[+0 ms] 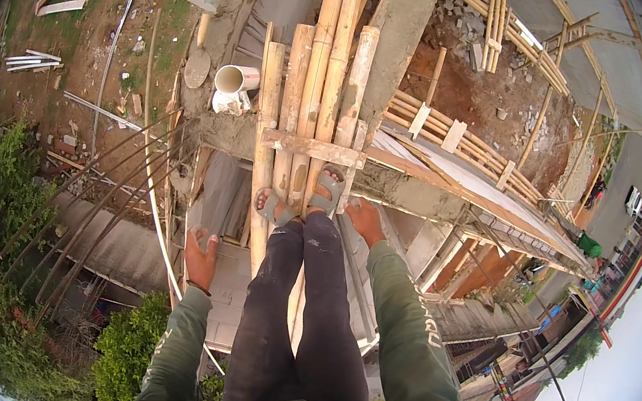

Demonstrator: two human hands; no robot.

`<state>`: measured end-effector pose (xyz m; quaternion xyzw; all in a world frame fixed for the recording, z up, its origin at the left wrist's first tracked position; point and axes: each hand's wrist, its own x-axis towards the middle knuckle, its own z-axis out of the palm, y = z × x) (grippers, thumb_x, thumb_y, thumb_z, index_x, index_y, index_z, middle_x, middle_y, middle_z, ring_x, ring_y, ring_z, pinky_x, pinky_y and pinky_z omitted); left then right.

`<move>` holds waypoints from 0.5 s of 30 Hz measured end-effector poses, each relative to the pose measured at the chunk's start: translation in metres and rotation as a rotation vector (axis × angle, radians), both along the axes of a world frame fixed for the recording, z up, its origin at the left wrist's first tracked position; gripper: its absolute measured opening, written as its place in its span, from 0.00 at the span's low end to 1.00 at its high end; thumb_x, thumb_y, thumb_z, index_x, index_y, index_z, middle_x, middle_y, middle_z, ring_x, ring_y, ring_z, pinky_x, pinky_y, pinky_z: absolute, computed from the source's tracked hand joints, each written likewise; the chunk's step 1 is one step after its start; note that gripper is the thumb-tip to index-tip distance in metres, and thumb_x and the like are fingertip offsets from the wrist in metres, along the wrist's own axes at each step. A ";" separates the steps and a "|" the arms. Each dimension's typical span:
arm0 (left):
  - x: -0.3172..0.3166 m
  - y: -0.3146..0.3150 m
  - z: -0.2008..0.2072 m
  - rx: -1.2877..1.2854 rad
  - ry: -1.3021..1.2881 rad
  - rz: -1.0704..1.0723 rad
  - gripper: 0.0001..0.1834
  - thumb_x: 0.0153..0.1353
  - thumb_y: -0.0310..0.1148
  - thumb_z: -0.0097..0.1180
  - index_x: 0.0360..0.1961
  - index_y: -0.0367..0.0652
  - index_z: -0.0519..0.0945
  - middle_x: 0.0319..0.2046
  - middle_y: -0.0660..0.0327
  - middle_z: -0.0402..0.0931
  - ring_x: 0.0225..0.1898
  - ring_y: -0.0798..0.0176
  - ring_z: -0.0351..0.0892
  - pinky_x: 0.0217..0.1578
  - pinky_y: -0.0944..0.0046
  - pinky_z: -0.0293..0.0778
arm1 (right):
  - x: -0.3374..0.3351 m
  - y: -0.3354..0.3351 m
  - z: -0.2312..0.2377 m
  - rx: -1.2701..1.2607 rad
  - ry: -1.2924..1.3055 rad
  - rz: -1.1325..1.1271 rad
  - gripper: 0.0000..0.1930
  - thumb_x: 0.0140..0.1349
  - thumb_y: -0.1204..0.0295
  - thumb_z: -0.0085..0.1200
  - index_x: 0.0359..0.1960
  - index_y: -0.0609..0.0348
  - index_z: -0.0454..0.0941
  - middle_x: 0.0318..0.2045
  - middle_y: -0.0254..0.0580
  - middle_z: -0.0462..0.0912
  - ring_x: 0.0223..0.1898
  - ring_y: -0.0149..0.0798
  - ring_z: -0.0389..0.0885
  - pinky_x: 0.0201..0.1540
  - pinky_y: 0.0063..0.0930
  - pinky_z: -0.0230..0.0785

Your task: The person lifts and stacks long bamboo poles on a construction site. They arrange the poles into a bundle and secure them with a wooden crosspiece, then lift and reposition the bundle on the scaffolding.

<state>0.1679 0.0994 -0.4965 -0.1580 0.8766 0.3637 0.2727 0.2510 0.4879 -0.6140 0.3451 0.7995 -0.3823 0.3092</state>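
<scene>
Bamboo poles [317,70] lie beneath my sandals [327,191]; my left hand [201,258] hangs spread and empty, my right hand [365,222] loosely open near them. One rolling underfoot could tip me off.

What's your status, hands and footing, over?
Left hand open, apparently empty. Right hand open, apparently empty. Sandaled feet on bamboo poles. Wooden crosspiece just ahead.

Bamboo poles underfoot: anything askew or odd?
Slightly. The bamboo poles have uneven far ends, and the wooden crosspiece over them looks a little tilted, its right end nearer the wearer. At picture left, the thin dark bars splay at mixed angles. I can't tell whether any of that is intended.
</scene>
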 end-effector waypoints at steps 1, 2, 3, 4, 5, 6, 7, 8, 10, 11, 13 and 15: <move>-0.006 0.019 -0.038 -0.054 0.033 -0.148 0.26 0.60 0.35 0.58 0.54 0.31 0.66 0.47 0.44 0.72 0.52 0.47 0.71 0.54 0.54 0.65 | -0.008 -0.001 -0.025 0.022 0.015 0.005 0.22 0.56 0.55 0.55 0.41 0.64 0.76 0.36 0.61 0.81 0.43 0.59 0.78 0.46 0.47 0.69; -0.018 0.040 -0.078 -0.117 0.025 -0.288 0.26 0.58 0.33 0.60 0.54 0.31 0.67 0.46 0.43 0.72 0.51 0.45 0.71 0.53 0.53 0.65 | -0.020 0.001 -0.052 0.044 0.013 0.034 0.22 0.55 0.57 0.56 0.42 0.64 0.75 0.38 0.60 0.80 0.44 0.60 0.77 0.46 0.47 0.69; -0.034 0.062 -0.119 -0.153 0.045 -0.397 0.29 0.54 0.33 0.62 0.55 0.32 0.67 0.48 0.42 0.71 0.51 0.40 0.70 0.53 0.51 0.65 | -0.031 0.002 -0.078 0.073 -0.019 0.060 0.23 0.54 0.58 0.58 0.43 0.65 0.74 0.40 0.60 0.79 0.45 0.61 0.76 0.47 0.47 0.68; -0.052 0.083 -0.157 -0.218 0.064 -0.540 0.33 0.52 0.34 0.64 0.57 0.33 0.65 0.52 0.43 0.69 0.53 0.41 0.68 0.53 0.50 0.64 | -0.039 0.002 -0.101 0.127 0.028 0.093 0.24 0.52 0.59 0.60 0.45 0.64 0.74 0.43 0.57 0.78 0.47 0.59 0.75 0.48 0.46 0.68; -0.070 0.104 -0.192 -0.340 0.047 -0.680 0.40 0.50 0.38 0.66 0.60 0.35 0.61 0.57 0.47 0.65 0.59 0.46 0.64 0.57 0.50 0.62 | -0.046 0.002 -0.124 0.188 0.018 0.117 0.25 0.51 0.60 0.62 0.47 0.63 0.73 0.45 0.54 0.77 0.49 0.58 0.74 0.49 0.45 0.68; -0.088 0.122 -0.223 -0.433 0.145 -0.831 0.46 0.47 0.44 0.69 0.64 0.40 0.58 0.60 0.53 0.64 0.64 0.50 0.59 0.62 0.48 0.57 | -0.052 0.002 -0.144 0.246 0.089 0.154 0.28 0.48 0.60 0.64 0.50 0.61 0.72 0.48 0.50 0.74 0.52 0.55 0.71 0.51 0.44 0.66; -0.106 0.136 -0.249 -0.471 0.172 -0.961 0.49 0.45 0.46 0.69 0.65 0.42 0.57 0.60 0.55 0.63 0.65 0.52 0.57 0.63 0.48 0.55 | -0.056 0.001 -0.162 0.288 0.080 0.183 0.32 0.46 0.60 0.66 0.52 0.59 0.70 0.50 0.47 0.72 0.55 0.52 0.68 0.54 0.43 0.64; -0.119 0.147 -0.269 -0.496 0.270 -1.084 0.52 0.44 0.49 0.70 0.66 0.44 0.56 0.61 0.57 0.62 0.67 0.53 0.55 0.64 0.47 0.53 | -0.058 0.003 -0.176 0.325 0.180 0.245 0.33 0.45 0.60 0.67 0.54 0.58 0.69 0.51 0.45 0.71 0.56 0.50 0.67 0.56 0.44 0.62; -0.136 0.162 -0.295 -0.538 0.150 -1.207 0.46 0.40 0.51 0.72 0.60 0.45 0.65 0.57 0.56 0.67 0.62 0.53 0.64 0.59 0.46 0.60 | -0.060 0.003 -0.198 0.381 0.287 0.356 0.37 0.43 0.59 0.69 0.56 0.55 0.68 0.53 0.42 0.69 0.59 0.46 0.64 0.59 0.46 0.57; -0.143 0.167 -0.303 -0.532 0.037 -1.241 0.45 0.39 0.51 0.73 0.57 0.45 0.67 0.55 0.56 0.69 0.60 0.53 0.66 0.58 0.46 0.62 | -0.061 0.004 -0.206 0.346 0.244 0.413 0.37 0.43 0.59 0.69 0.56 0.54 0.68 0.53 0.41 0.69 0.59 0.45 0.64 0.60 0.46 0.55; -0.151 0.172 -0.308 -0.516 -0.194 -1.306 0.42 0.37 0.52 0.74 0.52 0.44 0.70 0.50 0.57 0.73 0.56 0.53 0.70 0.56 0.46 0.64 | -0.061 0.004 -0.215 0.300 0.123 0.530 0.38 0.42 0.58 0.70 0.57 0.53 0.67 0.53 0.39 0.69 0.60 0.44 0.62 0.61 0.48 0.50; -0.153 0.173 -0.308 -0.505 -0.183 -1.355 0.37 0.35 0.51 0.74 0.44 0.42 0.72 0.43 0.57 0.75 0.52 0.54 0.74 0.52 0.50 0.68 | -0.063 0.005 -0.218 0.294 0.111 0.550 0.40 0.38 0.58 0.72 0.56 0.52 0.68 0.52 0.37 0.69 0.58 0.43 0.63 0.59 0.48 0.52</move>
